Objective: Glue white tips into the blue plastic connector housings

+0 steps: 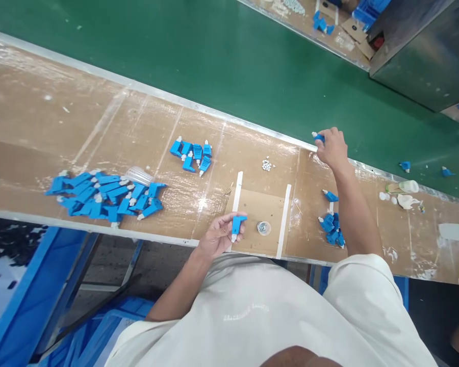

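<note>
While left hand (pixel 219 235) holds blue L-shaped plastic piece (pixel 236 225), long axis roughly twelve-to-six, white tip (pixel 234 238) at six, right hand (pixel 332 147), off at two o'clock, grips second blue plastic piece (pixel 320 137) near edge of green flat surface (pixel 214 61). Left piece: bright blue, spur (pixel 244 218) toward three.

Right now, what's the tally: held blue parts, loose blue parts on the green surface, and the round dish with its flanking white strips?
Held blue parts: 2
Loose blue parts on the green surface: 2
Round dish: 1
Flanking white strips: 2
Total: 7
</note>
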`<state>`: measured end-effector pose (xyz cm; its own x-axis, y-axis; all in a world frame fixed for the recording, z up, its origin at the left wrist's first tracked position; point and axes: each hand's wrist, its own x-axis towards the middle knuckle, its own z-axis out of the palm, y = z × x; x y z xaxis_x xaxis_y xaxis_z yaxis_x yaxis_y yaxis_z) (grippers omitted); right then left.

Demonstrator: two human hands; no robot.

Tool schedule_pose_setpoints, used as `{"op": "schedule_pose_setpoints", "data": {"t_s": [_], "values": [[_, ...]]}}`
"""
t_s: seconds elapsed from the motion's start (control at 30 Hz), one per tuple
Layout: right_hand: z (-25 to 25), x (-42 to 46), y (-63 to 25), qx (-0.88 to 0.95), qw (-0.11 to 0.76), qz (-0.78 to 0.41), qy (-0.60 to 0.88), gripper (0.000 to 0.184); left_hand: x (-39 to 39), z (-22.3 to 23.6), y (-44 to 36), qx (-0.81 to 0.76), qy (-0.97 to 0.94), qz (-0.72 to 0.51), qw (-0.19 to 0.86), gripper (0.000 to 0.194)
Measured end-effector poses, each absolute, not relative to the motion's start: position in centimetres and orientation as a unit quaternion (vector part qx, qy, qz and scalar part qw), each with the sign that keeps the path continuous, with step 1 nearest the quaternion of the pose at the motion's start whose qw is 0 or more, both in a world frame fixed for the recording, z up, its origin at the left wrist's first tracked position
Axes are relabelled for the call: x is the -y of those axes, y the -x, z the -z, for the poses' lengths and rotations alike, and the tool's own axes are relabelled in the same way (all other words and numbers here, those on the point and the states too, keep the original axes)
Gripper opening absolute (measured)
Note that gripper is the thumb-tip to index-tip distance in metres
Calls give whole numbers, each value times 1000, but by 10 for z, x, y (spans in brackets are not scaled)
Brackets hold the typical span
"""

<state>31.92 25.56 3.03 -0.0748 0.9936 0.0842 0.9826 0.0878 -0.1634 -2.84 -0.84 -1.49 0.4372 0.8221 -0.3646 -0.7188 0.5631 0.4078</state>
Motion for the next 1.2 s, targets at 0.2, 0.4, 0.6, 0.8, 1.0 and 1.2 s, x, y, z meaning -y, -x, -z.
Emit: {"op": "schedule_pose_setpoints", "data": {"t_s": [0.2,0.4,0.6,0.8,1.0,1.2], "values": [[-30,-194,-321,792,3,-46,609,22,7,15,27,-254,-92,-437,858,47],[-34,-175,-265,791,139,-124,583,33,7,14,27,-251,-95,-450,852,46],[-24,-180,-213,785,99,-196,580,21,7,14,28,-265,-105,-455,844,46],[-30,-167,-196,805,-33,-130,577,28,12,17,33,-302,-105,-459,829,47],[-28,-151,-182,780,-60,-83,618,33,13,21,34,-302,-113,-454,831,46],[-40,-149,-190,768,28,-175,616,20,12,13,32,-316,-132,-484,805,42]]}}
